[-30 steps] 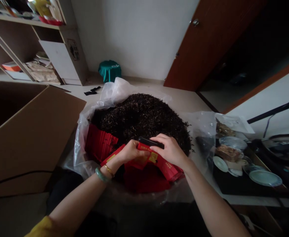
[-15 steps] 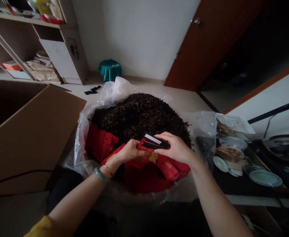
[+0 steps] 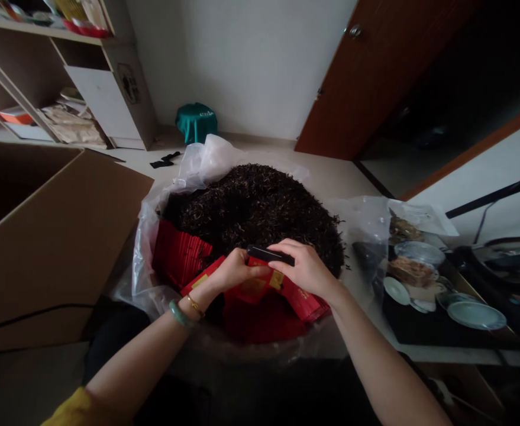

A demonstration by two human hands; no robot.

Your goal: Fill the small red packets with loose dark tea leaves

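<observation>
My left hand point(image 3: 235, 272) pinches a red packet point(image 3: 251, 290) with gold markings, thumb across its front. My right hand point(image 3: 306, 266) grips a black handheld bag sealer point(image 3: 268, 255), its jaws closed across the packet's top edge. Both hands are over a wide, plastic-lined container heaped with dark loose tea leaves point(image 3: 260, 201). A row of red packets point(image 3: 180, 257) leans at the container's left side. More red packets point(image 3: 304, 303) lie below my right hand, and a red surface shows at the near side.
An open cardboard box point(image 3: 73, 236) stands on the left. At right, a black tray point(image 3: 423, 331) carries dishes and a lidded tub. Clear plastic liner point(image 3: 139, 254) spreads round the container. Behind are shelves point(image 3: 86, 89), a teal-covered object point(image 3: 196, 123) and a brown door point(image 3: 352, 83).
The bag sealer's jaws, apart before with a white strip showing, have closed over the packet's top edge. My right hand has shifted slightly left; my left hand has stayed almost in place.
</observation>
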